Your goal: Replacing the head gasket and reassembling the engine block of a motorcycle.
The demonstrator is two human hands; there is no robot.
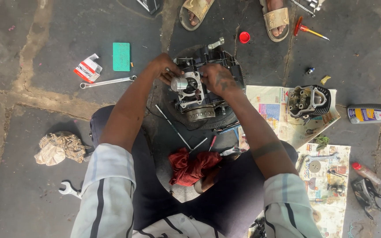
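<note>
Head view looks straight down on a person seated on a stone floor, with an engine block (203, 83) set on a tyre (225, 120) between the knees, probably so it sits steady and within easy reach of both arms. The left hand (165, 67) is curled around the outer end of a silver piston (179, 83), and the right hand (217, 79) presses its fingers on the block's top face from the other side (whether it pinches a small part I cannot tell). The piston lies on its side, its long axis running left to right across the block, closed crown towards the left hand. A red rag (190, 167) lies near the lap, a cylinder head (308, 101) rests on newspaper (270, 105), and a spanner (106, 82) lies well apart.
</note>
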